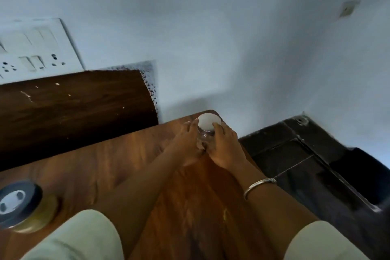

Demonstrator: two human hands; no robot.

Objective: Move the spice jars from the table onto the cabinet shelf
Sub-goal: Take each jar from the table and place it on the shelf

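Closest to me are my two pale sleeves (80, 238) at the bottom edge, with both forearms reaching out over the brown wooden tabletop (105, 164). There's a thin silver bracelet (259, 186) on my right wrist. Down at the near left of the tabletop sits a dark-lidded jar (21, 205), kinda blurry, with a white patch in the middle of the lid and something yellowish inside. It stands upright, lid facing up at me, well apart from my hands.

Further out, near the far right corner of the tabletop, is the white-lidded jar (209, 125): clear glass body, metal band under the round white lid. It's upright too, long axis vertical, lid pointing up toward me. My left hand (187, 143) wraps its left side and my right hand (225, 148) wraps its right side. The fingers are curled round the glass with the fingertips up by the metal band, so both are gripping it. Can't tell whether its base is on the wood or just off it, since my hands cover that.

Past that, a dark wood panel (73, 107) stands behind the tabletop on the left, with a white switchboard (35, 48) above it on the pale blue wall (211, 27). Dark floor (285, 154) off to the right.
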